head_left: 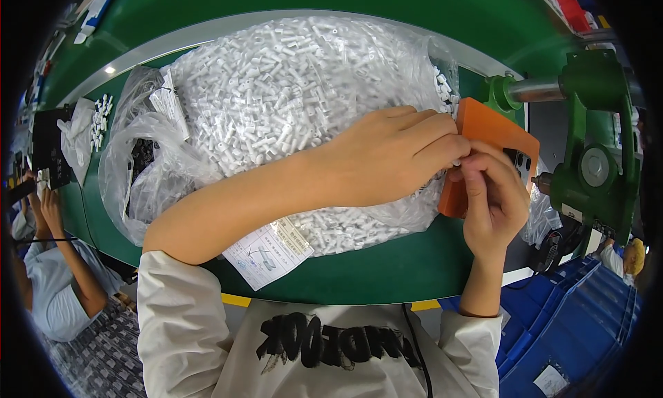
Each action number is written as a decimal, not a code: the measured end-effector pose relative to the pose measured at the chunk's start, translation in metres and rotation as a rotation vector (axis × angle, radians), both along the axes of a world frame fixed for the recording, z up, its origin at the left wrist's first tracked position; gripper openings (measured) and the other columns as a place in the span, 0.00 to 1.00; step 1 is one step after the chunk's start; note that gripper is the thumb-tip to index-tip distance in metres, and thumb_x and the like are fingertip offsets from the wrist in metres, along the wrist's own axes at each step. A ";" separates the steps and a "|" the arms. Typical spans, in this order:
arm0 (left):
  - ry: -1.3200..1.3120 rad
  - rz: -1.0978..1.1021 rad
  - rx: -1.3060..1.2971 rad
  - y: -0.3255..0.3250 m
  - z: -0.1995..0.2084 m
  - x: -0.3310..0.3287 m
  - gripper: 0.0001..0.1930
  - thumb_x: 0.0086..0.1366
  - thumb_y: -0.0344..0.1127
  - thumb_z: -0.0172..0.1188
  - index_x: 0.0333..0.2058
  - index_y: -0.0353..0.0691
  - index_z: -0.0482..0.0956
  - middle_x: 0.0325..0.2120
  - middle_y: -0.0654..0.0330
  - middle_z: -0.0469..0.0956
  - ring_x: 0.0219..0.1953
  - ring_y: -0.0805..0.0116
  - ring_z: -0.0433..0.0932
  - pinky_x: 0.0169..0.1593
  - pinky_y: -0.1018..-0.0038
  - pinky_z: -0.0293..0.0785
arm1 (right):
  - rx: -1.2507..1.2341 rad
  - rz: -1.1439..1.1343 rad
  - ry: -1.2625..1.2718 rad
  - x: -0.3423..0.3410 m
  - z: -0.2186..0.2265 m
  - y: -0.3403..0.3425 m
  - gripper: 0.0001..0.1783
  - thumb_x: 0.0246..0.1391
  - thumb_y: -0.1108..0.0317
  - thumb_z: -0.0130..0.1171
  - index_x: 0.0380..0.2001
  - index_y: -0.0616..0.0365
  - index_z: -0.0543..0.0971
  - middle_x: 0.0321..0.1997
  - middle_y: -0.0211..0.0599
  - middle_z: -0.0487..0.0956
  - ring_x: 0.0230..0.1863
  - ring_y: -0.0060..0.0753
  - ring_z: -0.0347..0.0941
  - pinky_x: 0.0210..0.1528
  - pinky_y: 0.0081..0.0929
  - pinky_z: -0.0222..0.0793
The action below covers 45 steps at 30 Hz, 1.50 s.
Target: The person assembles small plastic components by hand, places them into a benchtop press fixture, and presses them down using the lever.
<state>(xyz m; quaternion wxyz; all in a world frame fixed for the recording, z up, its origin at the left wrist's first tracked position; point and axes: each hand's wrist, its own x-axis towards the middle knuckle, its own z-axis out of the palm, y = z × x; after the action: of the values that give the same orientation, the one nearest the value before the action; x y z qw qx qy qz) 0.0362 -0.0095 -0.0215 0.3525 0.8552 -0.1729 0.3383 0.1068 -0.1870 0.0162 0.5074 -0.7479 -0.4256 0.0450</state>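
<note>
My left hand (404,153) reaches across a big clear plastic bag of small white plastic pieces (269,80), its fingers bent and pinched together. At its fingertips, my right hand (498,201) is closed too, thumb against forefinger. Between the two hands shows a tiny end of a white plastic piece (456,163); most of it is hidden by the fingers. Just behind the hands stands an orange holder (490,125), with a dark part (518,159) showing at its right side. A paper tag (266,256) lies against the bag's near side.
A green hand press (594,142) stands at the right of the green table (373,273). Blue crates (566,322) are below on the right. At far left another person's hands (48,208) work near more white pieces (101,118).
</note>
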 end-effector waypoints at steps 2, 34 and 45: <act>-0.005 0.005 -0.004 0.000 0.000 0.000 0.11 0.55 0.29 0.64 0.38 0.38 0.76 0.33 0.59 0.76 0.33 0.60 0.77 0.36 0.68 0.75 | 0.081 -0.043 -0.069 0.003 -0.001 0.000 0.06 0.51 0.84 0.59 0.34 0.68 0.79 0.43 0.46 0.78 0.38 0.31 0.77 0.38 0.20 0.73; 0.003 -0.011 0.024 0.001 0.003 -0.001 0.10 0.55 0.30 0.64 0.36 0.38 0.76 0.32 0.60 0.75 0.32 0.61 0.78 0.36 0.69 0.74 | 0.086 -0.035 0.039 0.000 0.000 -0.005 0.06 0.48 0.85 0.65 0.31 0.70 0.80 0.35 0.44 0.82 0.34 0.28 0.79 0.36 0.19 0.76; -0.039 -0.034 0.028 0.002 0.003 -0.002 0.12 0.53 0.29 0.65 0.37 0.36 0.76 0.31 0.58 0.75 0.30 0.62 0.76 0.32 0.71 0.73 | 0.044 0.007 0.038 0.004 0.006 -0.005 0.06 0.43 0.82 0.68 0.28 0.67 0.82 0.33 0.41 0.82 0.29 0.27 0.78 0.29 0.18 0.72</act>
<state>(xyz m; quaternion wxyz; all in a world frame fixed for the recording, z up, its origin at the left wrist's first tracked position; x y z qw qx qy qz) 0.0342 -0.0080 -0.0187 0.3429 0.8502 -0.1990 0.3464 0.1112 -0.1922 0.0222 0.5314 -0.7343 -0.4193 0.0518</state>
